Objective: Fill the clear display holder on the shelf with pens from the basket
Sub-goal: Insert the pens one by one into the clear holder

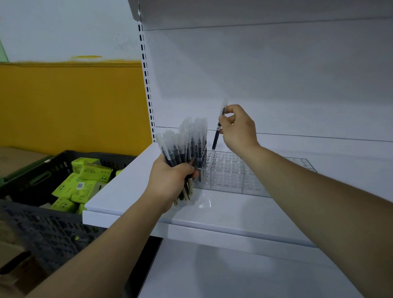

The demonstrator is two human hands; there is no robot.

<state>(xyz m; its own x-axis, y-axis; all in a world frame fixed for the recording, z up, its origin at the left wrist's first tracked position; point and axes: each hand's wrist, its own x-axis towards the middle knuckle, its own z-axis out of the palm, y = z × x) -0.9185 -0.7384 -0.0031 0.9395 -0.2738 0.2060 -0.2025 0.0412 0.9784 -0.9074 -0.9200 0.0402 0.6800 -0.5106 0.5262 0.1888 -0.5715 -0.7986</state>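
Nearest the lens: left forearm [83,264] and right forearm [326,200], both reaching up and forward over the front edge of the shelf [126,196].

Single pen [215,138]: pinched near its clear-capped upper end between thumb and fingertips of right hand [239,129]. Long axis close to upright, cap end leaning right and away, dark lower end pointing down-left from the fingers. Lower end just over the far-left corner of the clear display holder [232,176]; not seen seated in a socket, contact cannot be told.

Holder: below the right fingers and slightly toward the camera, flat on the shelf. Grid of sockets, the visible ones without pens. Left end hidden behind the bundle; possibly a few pens standing there, not certain.

Bundle of pens [186,144]: clenched in left hand [170,181], fist wrapped round the lower shafts, caps fanning upward, butt ends poking out below the fist. Held at the holder's left end; touching it or not, cannot tell.

Judgement: step in hand = seating one pen. Right hand the nearer to open sockets. Move needed: right the tilt, then straight down along the pen's own axis. Left hand serving as supply, just left of the right fingers.

Further out, left of and below the left hand: black basket [58,167] holding green boxes [85,184]; grey perforated basket [38,225] nearer. No pens seen in either.
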